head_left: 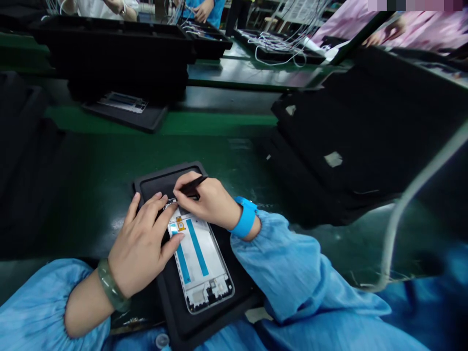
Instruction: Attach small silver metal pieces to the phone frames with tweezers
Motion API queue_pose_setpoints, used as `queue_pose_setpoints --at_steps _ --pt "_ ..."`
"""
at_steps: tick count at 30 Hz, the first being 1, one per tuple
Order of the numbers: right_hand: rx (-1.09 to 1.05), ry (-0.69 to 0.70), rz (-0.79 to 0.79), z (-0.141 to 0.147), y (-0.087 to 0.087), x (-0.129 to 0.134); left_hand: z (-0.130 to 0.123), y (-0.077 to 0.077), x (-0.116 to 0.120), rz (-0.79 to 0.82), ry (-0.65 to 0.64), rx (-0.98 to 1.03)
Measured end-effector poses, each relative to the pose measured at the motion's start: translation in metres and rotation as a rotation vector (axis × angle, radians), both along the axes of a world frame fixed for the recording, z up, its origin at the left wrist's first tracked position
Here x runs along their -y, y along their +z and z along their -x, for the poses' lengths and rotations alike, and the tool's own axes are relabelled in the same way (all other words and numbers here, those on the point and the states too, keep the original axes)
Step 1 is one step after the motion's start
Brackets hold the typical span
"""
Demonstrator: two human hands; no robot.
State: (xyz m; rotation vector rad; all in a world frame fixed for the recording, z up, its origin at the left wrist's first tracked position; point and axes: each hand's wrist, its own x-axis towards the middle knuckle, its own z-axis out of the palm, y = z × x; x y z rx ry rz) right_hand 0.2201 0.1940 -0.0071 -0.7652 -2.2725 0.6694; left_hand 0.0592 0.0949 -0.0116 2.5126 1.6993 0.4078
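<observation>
A phone frame (197, 258) with blue strips and a small orange flex piece (180, 224) lies on a black foam tray (175, 312). My left hand (144, 241) has its fingers spread, and its fingertips rest on the frame's upper left part. In my right hand (204, 200) a dark slim tool (193, 185) is pinched. The tool's working end is hidden behind the fingers, near the frame's top edge. A blue band (246, 217) circles the right wrist.
Stacked black trays (347, 126) stand at the right, beside a pale thick cable (398, 219). More dark trays (117, 53) are at the back left, near another phone frame (124, 102). People work across the bench.
</observation>
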Motion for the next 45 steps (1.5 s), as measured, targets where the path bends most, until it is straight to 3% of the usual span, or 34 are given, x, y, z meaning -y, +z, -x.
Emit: queue_pose_setpoints --at_steps 4,14,25,34,36,38,41,43,45 --pt "-0.093 -0.035 0.196 -0.001 0.001 -0.003 -0.001 0.001 0.0 0.017 0.009 0.014" --pt "-0.105 0.004 0.233 0.003 -0.004 -0.008 -0.007 0.002 0.003 0.021 0.034 -0.086" --pt "-0.101 0.018 0.104 0.001 -0.002 -0.006 -0.008 0.004 0.004 0.012 0.051 -0.078" --pt "0.053 0.149 -0.213 0.003 -0.001 -0.005 -0.009 0.004 -0.001 0.05 0.065 -0.007" --pt "-0.014 0.047 -0.246 0.0 0.002 -0.007 -0.009 0.002 -0.002 0.035 0.075 0.019" --pt "-0.072 -0.142 -0.351 -0.006 0.005 -0.015 -0.009 0.001 -0.003 0.021 0.084 0.04" --pt "0.267 -0.182 -0.552 -0.02 0.005 -0.036 -0.009 0.001 -0.004 0.008 0.091 0.06" --pt "0.513 -0.079 -0.566 -0.028 0.0 -0.052 -0.009 0.001 -0.005 0.001 0.095 0.077" --pt "0.6 -0.02 -0.518 -0.033 -0.008 -0.066 -0.008 0.001 -0.005 0.001 0.088 0.098"
